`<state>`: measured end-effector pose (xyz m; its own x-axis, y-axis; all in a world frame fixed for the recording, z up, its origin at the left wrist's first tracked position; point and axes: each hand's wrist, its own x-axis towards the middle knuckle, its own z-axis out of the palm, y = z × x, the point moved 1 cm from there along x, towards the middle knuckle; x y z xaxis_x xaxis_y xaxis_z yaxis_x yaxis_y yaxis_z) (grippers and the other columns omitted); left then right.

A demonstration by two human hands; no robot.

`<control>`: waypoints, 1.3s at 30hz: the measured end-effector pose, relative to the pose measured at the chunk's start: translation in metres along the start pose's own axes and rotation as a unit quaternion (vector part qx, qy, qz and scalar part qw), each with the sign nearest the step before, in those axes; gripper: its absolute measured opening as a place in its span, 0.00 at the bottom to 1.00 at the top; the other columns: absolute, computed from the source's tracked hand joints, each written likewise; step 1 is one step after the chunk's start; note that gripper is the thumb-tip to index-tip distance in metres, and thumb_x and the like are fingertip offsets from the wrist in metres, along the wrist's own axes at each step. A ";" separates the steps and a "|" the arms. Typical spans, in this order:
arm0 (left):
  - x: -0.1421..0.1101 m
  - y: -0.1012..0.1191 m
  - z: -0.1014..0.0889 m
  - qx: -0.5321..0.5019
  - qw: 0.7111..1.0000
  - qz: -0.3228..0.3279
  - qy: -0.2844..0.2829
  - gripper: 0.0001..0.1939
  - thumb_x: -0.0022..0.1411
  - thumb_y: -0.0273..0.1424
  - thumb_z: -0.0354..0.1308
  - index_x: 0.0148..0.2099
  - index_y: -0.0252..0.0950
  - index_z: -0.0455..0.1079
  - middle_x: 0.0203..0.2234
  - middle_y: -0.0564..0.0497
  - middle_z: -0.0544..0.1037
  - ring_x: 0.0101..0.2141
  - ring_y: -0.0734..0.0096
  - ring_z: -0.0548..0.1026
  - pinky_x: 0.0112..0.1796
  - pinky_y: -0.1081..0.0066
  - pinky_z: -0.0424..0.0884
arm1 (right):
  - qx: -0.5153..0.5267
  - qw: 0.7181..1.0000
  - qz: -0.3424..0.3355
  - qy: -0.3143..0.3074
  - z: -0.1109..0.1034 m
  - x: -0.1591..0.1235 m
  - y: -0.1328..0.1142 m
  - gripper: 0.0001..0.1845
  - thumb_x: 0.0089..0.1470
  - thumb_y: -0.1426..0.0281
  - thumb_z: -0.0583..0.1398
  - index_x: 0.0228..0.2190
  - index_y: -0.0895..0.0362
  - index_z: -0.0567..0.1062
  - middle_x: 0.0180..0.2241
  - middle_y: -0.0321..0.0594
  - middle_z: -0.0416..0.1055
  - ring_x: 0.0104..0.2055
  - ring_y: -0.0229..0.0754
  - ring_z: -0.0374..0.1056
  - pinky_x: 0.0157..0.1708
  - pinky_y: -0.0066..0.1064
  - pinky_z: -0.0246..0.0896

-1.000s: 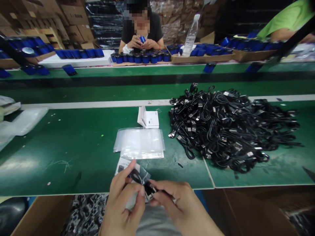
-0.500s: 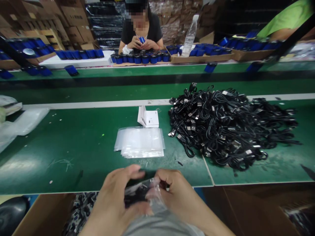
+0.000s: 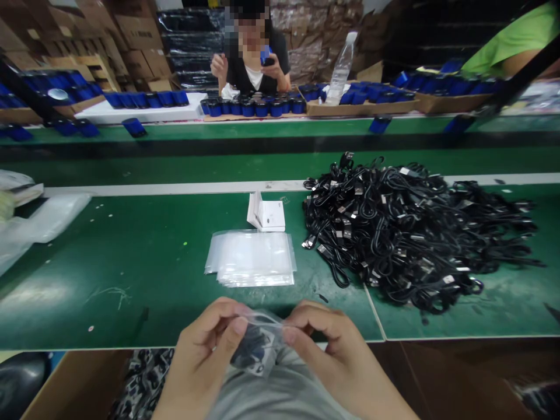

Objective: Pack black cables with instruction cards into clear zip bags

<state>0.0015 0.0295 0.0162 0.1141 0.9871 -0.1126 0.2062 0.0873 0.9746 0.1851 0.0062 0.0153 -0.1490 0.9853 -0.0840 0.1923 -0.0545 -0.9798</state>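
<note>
- L hand: thumb + index pinch the L top corner of a small clear bag. Other fingers curled in.
- R hand: same grip on the R corner, thumb + index pressed tog.; rest folded under.
- Bag hangs betw. hands over the lap, just off the table edge. Two-corner hold prob. pulls the mouth edge straight; weight of contents then sits low. Inside: dark coiled item + some white (too blurred to ID).
- Below table, L side: brown box, w/ many small dark/silvery packets next to it or in it (can't tell which). Low + near, so presumably easy reach.
- Green table: flat stack of clear bags straight ahead of hands, roughly squared; looks set so singles peel off w/o stretching.
- Just behind stack: white folded leaflets, partly fanned, prob. for easy finger access.
- R of these, apart: big heap of black cables, coiled singly, prob. vs. tangling.
- Far side: co-worker w/ blue item in one hand; blue cylinders in front, lined up, likely for quick counting.
</note>
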 end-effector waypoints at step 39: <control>0.003 -0.013 -0.025 0.126 0.984 0.077 -0.104 0.08 0.59 0.28 0.57 0.31 0.40 0.77 0.22 0.54 0.76 0.22 0.75 0.74 0.23 0.79 0.68 | -0.144 0.979 -0.146 0.018 0.034 0.013 -0.008 0.10 0.55 0.74 0.59 0.24 0.58 0.76 0.21 0.35 0.70 0.23 0.36 0.66 0.25 0.27 0.58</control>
<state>-0.0255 0.0343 0.0078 0.3538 0.9348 -0.0297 0.4014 -0.1231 0.9076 0.1485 0.0141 0.0155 -0.2051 0.9575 0.2030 0.4131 0.2727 -0.8689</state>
